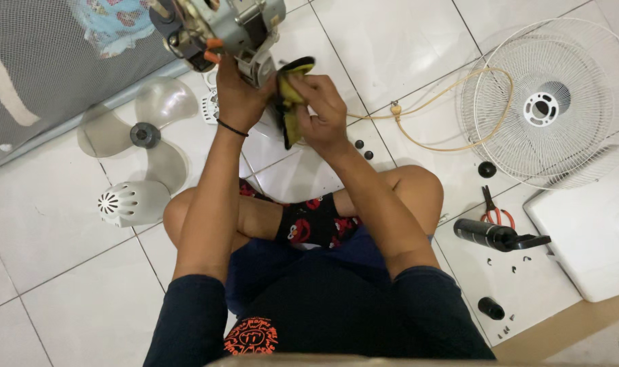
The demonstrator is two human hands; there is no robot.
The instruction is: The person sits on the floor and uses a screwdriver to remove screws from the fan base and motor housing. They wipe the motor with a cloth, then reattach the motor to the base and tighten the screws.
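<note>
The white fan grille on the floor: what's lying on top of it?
A tan cord loops across the white fan grille's left edge. Nothing else rests on it; the floor beneath shows through.

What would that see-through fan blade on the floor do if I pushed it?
The fan blade looks like thin plastic, so it is probably light and would slide on the glossy tile floor. Lying flat on three wide blades, it seems unlikely to roll or tip.

Single head-worn view, looking steeply down from above the seated person's crossed legs onto the tiled floor point(64, 224). Close range. The white fan grille point(547, 102) lies to the far right of the legs.
</note>
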